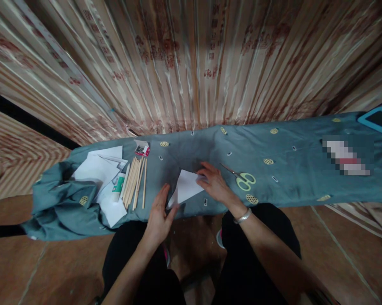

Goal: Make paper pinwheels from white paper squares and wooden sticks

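Left hand (160, 214) and right hand (216, 183) pressing folded white paper (187, 187), scissors (241, 177) beside

One camera, worn on the person's head, looks forward and steeply down. It faces the cloth-covered desk (305, 169) and the curtain (191, 63) behind it, from close range. The wide lens bows the desk edge. The left hand (159, 216) and right hand (215, 184) sit just below frame centre; the forearms (267, 254) enter from the bottom edge, above the knees (273, 224).

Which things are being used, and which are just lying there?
In use: folded white paper sheet, touched by the left hand and right hand.
Lying about: green-handled metal scissors, thin wooden sticks, white-and-green glue stick, loose white paper sheets, small red box.
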`<state>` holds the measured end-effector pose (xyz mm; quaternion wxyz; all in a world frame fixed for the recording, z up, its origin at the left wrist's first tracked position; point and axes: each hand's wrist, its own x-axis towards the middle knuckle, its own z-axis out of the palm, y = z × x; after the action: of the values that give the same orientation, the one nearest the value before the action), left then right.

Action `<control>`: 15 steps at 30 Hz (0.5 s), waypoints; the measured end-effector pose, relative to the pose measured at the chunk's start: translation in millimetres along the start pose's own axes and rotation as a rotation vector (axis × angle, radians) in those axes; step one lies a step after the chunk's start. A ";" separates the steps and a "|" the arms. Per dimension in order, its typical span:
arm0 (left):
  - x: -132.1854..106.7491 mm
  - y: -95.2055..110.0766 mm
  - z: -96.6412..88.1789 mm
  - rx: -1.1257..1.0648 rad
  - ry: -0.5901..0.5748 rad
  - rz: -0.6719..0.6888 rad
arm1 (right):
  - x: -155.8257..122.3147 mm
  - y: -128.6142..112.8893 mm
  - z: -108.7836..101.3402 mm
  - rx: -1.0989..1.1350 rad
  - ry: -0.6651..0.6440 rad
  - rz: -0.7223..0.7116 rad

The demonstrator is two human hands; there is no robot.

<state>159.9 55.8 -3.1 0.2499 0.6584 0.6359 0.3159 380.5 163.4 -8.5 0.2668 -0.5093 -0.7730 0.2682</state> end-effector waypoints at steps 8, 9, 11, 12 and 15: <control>91.8 19.5 6.4 -0.594 0.011 -0.247 | 6.1 2.1 -22.9 0.297 0.118 0.028; 98.2 20.3 8.2 -0.635 -0.029 -0.270 | 6.2 2.4 -26.9 0.323 0.136 0.032; 105.8 20.7 12.5 -0.683 -0.102 -0.305 | 5.7 2.8 -33.0 0.360 0.162 0.034; 107.6 20.5 14.5 -0.692 -0.127 -0.314 | 5.2 2.9 -35.0 0.370 0.170 0.037; 108.6 21.2 17.5 -0.681 -0.177 -0.310 | 3.0 3.3 -37.3 0.379 0.171 0.062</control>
<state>186.2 163.7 11.2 0.5531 0.4585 0.5626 0.4091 407.2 172.6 16.2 0.4140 -0.4944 -0.6674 0.3726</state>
